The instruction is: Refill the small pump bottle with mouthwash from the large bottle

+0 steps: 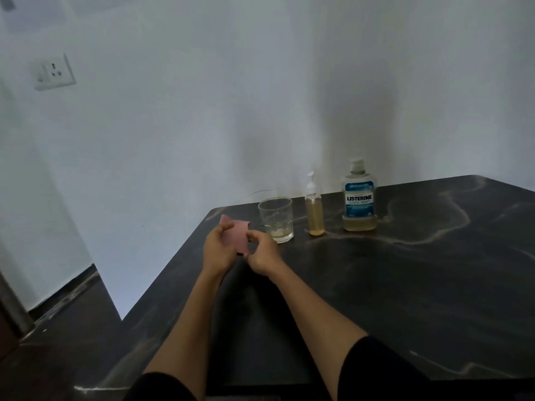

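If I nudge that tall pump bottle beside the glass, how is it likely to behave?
The pump bottle is tall and narrow on a small base, so a push up high would probably tip it. It looks largely filled with yellowish liquid, so likely fairly heavy for its size. The glass and large bottle stand close by, so a fall might knock either.

dark counter [405,285], pale marble-like veins, set against white wall. standing on it, all beyond fingers [254,235]: clear glass [276,219] nearest, just right of fingers, trace of pale liquid at bottom; small pump bottle [315,211] further right, yellowish liquid, pump on; large bottle [359,198] rightmost, blue label, capped, yellowish liquid low. all upright, apart.
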